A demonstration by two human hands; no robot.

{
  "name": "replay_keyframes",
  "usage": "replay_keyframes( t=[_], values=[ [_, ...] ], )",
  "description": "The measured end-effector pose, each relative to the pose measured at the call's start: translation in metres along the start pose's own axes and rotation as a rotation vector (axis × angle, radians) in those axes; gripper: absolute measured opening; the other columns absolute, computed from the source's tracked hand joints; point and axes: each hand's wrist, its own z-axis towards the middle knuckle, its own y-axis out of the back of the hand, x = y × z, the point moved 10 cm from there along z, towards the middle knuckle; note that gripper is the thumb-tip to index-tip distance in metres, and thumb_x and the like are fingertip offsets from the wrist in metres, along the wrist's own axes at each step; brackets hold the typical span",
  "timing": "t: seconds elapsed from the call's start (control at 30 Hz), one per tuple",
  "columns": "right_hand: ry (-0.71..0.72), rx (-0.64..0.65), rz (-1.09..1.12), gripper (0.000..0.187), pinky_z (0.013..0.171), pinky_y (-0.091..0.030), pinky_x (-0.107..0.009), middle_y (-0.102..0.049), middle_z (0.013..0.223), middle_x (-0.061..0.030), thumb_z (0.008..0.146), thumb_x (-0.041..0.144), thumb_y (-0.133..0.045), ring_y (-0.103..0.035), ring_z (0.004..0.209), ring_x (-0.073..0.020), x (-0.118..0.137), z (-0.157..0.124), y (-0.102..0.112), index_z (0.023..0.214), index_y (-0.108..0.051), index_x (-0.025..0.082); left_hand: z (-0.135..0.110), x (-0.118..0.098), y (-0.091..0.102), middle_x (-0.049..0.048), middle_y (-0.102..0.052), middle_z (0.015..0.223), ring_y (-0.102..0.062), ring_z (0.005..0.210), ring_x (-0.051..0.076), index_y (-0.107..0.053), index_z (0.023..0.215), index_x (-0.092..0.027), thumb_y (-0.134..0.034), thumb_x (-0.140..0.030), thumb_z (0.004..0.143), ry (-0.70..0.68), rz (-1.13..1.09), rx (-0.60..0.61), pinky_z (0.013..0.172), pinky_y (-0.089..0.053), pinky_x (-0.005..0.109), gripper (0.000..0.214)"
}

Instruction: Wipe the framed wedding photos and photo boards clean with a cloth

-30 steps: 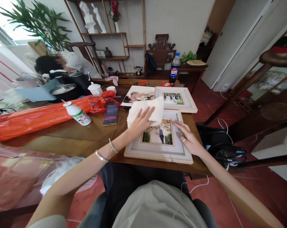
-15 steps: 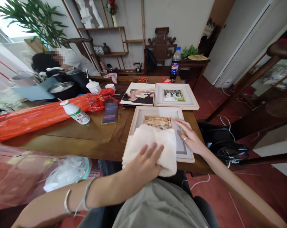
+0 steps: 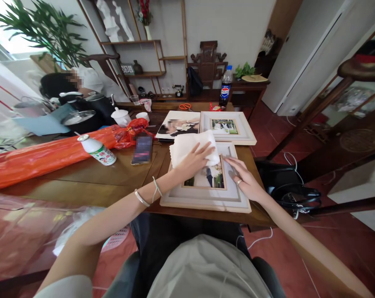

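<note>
A light wooden picture frame (image 3: pixel 206 200) with a photo lies flat at the near edge of the wooden table (image 3: pixel 106 174). My left hand (image 3: pixel 192 160) lies flat, fingers spread, on a white cloth (image 3: pixel 187 145) that covers the far left part of the frame. My right hand (image 3: pixel 244 179) rests open on the frame's right border, a ring on one finger. Two bracelets show on my left wrist.
Behind lie a second framed photo (image 3: pixel 227 126) and an unframed print (image 3: pixel 178 124). A phone (image 3: pixel 142 150), a white bottle (image 3: pixel 97 150) and a long orange plastic bag (image 3: pixel 51 155) are to the left. A cola bottle (image 3: pixel 225 87) stands at the back. Another person sits far left. A black bag (image 3: pixel 292 192) is on the floor right.
My left hand slid the cloth down to the frame's near edge, then back up to its far left part. My right hand stayed on the right border.
</note>
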Motion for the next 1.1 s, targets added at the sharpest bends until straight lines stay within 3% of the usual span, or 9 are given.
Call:
replay_keyframes(
  t=[0.1, 0.27, 0.37, 0.47, 0.63, 0.77, 0.93, 1.1],
  values=[
    [-0.011, 0.014, 0.003, 0.068, 0.117, -0.023, -0.055, -0.036, 0.147, -0.0058, 0.083, 0.006, -0.040, -0.028, 0.142, -0.0253, 0.000, 0.000, -0.001, 0.144, -0.035, 0.035, -0.009, -0.027, 0.005, 0.0122, -0.045, 0.146, -0.034, 0.140, 0.028, -0.072, 0.095, -0.012, -0.053, -0.009, 0.090, -0.079, -0.044, 0.011, 0.115, -0.031, 0.044, 0.020],
    [-0.037, 0.017, -0.001, 0.067, 0.117, -0.024, -0.054, -0.036, 0.146, -0.0054, 0.083, 0.008, -0.041, -0.028, 0.141, -0.0259, -0.001, -0.001, -0.001, 0.144, -0.036, 0.035, -0.058, -0.099, 0.052, 0.0113, -0.049, 0.142, -0.043, 0.134, 0.025, -0.071, 0.097, -0.012, -0.053, -0.016, 0.092, -0.224, -0.183, -0.120, 0.113, -0.036, 0.036, 0.019],
    [-0.031, 0.025, 0.005, 0.068, 0.118, -0.021, -0.055, -0.036, 0.146, -0.0046, 0.082, 0.007, -0.040, -0.028, 0.142, -0.0253, 0.001, 0.000, -0.001, 0.144, -0.036, 0.036, -0.075, -0.114, 0.070, 0.0136, -0.048, 0.143, -0.044, 0.134, 0.025, -0.071, 0.091, -0.012, -0.054, -0.017, 0.092, -0.228, -0.275, -0.152, 0.112, -0.036, 0.035, 0.018],
    [-0.033, 0.022, 0.007, 0.066, 0.118, -0.021, -0.055, -0.036, 0.146, -0.0053, 0.083, 0.008, -0.041, -0.028, 0.142, -0.0255, 0.000, 0.000, -0.001, 0.143, -0.037, 0.035, -0.066, -0.099, 0.056, 0.0180, -0.044, 0.144, -0.043, 0.134, 0.028, -0.070, 0.086, -0.011, -0.055, -0.015, 0.091, -0.156, -0.257, -0.097, 0.109, -0.040, 0.038, 0.017],
    [-0.035, 0.013, -0.001, 0.065, 0.118, -0.022, -0.054, -0.036, 0.146, -0.0066, 0.084, 0.008, -0.040, -0.028, 0.141, -0.0247, -0.002, 0.001, -0.001, 0.144, -0.037, 0.034, -0.025, -0.031, 0.001, 0.0181, -0.040, 0.148, -0.038, 0.137, 0.032, -0.071, 0.093, -0.011, -0.054, -0.008, 0.089, 0.082, -0.096, 0.061, 0.108, -0.039, 0.048, 0.017],
    [-0.014, 0.009, -0.007, 0.066, 0.117, -0.022, -0.055, -0.036, 0.146, -0.0074, 0.083, 0.006, -0.039, -0.027, 0.142, -0.0244, -0.001, 0.000, -0.001, 0.144, -0.036, 0.033, 0.003, 0.006, -0.006, 0.0196, -0.031, 0.152, -0.030, 0.140, 0.034, -0.070, 0.098, -0.008, -0.051, -0.003, 0.087, 0.124, -0.101, 0.026, 0.110, -0.035, 0.048, 0.022],
    [0.009, 0.002, -0.013, 0.063, 0.116, -0.023, -0.056, -0.037, 0.146, -0.0073, 0.086, 0.009, -0.040, -0.027, 0.142, -0.0252, -0.002, 0.000, -0.001, 0.144, -0.037, 0.033, 0.039, 0.010, 0.012, 0.0205, -0.027, 0.153, -0.031, 0.141, 0.029, -0.064, 0.109, -0.006, -0.048, 0.003, 0.082, 0.013, -0.229, -0.138, 0.111, -0.036, 0.042, 0.033],
    [0.034, -0.014, -0.027, 0.065, 0.114, -0.025, -0.059, -0.044, 0.143, -0.0063, 0.083, 0.009, -0.042, -0.031, 0.137, -0.0270, -0.002, 0.000, 0.000, 0.143, -0.038, 0.032, 0.068, -0.011, 0.014, 0.0138, -0.056, 0.134, -0.060, 0.113, 0.019, -0.062, 0.112, -0.011, -0.043, -0.009, 0.094, -0.159, -0.368, -0.159, 0.097, -0.047, 0.030, 0.027]
  ],
)
